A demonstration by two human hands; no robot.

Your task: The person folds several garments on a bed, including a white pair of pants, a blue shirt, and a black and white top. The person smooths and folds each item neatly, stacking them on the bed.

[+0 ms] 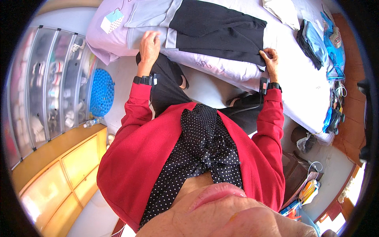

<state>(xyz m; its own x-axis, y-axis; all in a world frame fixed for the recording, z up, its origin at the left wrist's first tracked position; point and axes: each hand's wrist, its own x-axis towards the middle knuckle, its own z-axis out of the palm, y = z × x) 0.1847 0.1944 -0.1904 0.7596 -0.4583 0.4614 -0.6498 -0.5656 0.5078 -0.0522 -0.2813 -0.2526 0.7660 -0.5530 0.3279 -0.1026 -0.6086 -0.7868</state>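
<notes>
Black trousers (219, 32) with a light grey waist part lie flat across a bed with a pale lilac sheet (308, 89). My left hand (149, 46) rests at the grey cloth (134, 37) near the waist end, its fingers bent; whether it grips the cloth cannot be told. My right hand (270, 57) pinches the near corner of the black leg end between thumb and fingers. A patterned tissue box (112, 21) stands on the bed beyond my left hand.
Folded dark and blue clothes (314, 43) and a cream cloth (281, 11) lie on the bed at the right, beside a blue bag (334, 50) and cables. Clear storage drawers (53, 86), a blue stool (102, 92) and a yellow cabinet (80, 160) stand at the left.
</notes>
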